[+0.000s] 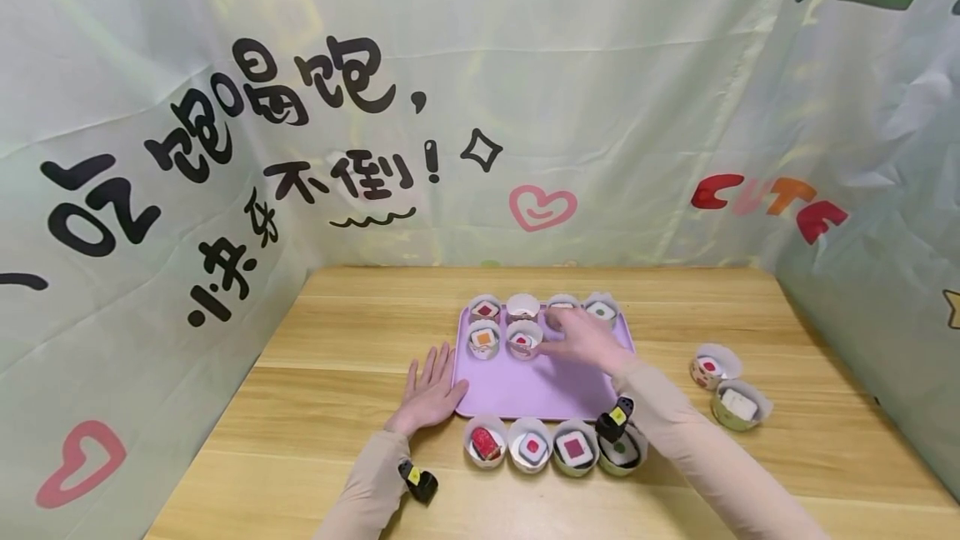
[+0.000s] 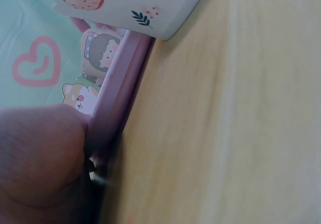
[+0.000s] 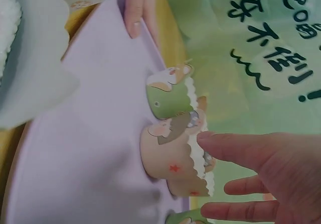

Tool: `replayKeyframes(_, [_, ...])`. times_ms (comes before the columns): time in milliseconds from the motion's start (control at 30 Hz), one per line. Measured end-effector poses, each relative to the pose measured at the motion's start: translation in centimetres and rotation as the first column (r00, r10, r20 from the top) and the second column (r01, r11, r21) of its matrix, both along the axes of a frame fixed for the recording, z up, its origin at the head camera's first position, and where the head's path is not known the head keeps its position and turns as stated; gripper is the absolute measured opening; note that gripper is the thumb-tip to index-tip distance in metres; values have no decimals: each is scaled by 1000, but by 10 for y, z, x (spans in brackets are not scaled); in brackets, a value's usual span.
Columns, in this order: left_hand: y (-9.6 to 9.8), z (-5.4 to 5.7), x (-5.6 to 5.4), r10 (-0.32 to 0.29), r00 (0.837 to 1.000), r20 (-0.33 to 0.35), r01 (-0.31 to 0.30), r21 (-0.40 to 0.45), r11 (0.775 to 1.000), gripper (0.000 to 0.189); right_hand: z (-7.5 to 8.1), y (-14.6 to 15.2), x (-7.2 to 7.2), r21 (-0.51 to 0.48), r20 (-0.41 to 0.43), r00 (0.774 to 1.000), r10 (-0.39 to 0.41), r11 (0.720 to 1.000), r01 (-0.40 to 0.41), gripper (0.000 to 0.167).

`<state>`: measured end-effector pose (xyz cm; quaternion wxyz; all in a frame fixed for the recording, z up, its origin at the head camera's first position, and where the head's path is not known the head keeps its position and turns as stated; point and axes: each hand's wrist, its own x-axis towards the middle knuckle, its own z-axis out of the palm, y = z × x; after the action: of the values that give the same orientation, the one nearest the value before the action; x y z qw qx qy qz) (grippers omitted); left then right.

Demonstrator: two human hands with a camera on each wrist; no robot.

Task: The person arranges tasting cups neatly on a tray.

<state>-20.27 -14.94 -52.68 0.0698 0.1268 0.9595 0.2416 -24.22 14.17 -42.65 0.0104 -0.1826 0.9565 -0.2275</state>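
A lilac tray (image 1: 525, 390) lies on the table, bearing two rows of printed paper cups with sushi-like pieces inside. My left hand (image 1: 429, 394) rests with spread fingers at the tray's left edge, its thumb on the rim. Over the tray's back right part, my right hand (image 1: 588, 338) reaches with fingers extended and apart, holding nothing visible. In the right wrist view its thumb (image 3: 230, 146) is by the rim of a brown paper cup (image 3: 163, 153); whether they touch I cannot tell. Beside that stands a green paper cup (image 3: 173, 96). My right hand partly covers a back-row cup (image 1: 562, 302).
Several paper cups with pieces line the tray's front edge, among them one with a red piece (image 1: 485, 442) and one with a purple-centred piece (image 1: 575, 448). Two more cups (image 1: 738, 407) stand on the table at the right. A printed cloth (image 1: 525, 123) hangs behind.
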Motion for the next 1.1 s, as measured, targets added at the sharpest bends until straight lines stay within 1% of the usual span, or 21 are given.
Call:
replayKeyframes(33, [0,0,0,0,1000,-1,0,0,1000,68,0,2,1,-9,3,1000,-3,1000,3,53])
replayKeyframes(100, [0,0,0,2,1000,1,-2,-2,1000,68,1,6,2,-8,0,1000,-17,1000,17,61])
replayKeyframes(200, [0,1,0,2,1000,0,-2,-1,1000,68,2,13,5,-27,9,1000,-28,999,29,67])
replayKeyframes(433, [1,3,1,3,1000,1,-3,-1,1000,68,1,30,7,-113,5,999,-41,993,42,65])
replayKeyframes(567, [1,3,1,6,1000,3,-6,-4,1000,68,1,39,9,-137,-8,999,-54,989,52,67])
replayKeyframes(733, [1,4,2,6,1000,6,-6,0,1000,68,-1,50,11,-167,4,997,-72,983,72,67])
replayKeyframes(933, [1,4,2,6,1000,2,-6,-2,1000,68,4,66,15,-194,13,995,-99,976,100,65])
replayKeyframes(1100, [1,3,1,5,1000,2,-5,-3,1000,68,9,81,21,-186,37,988,-152,970,156,70])
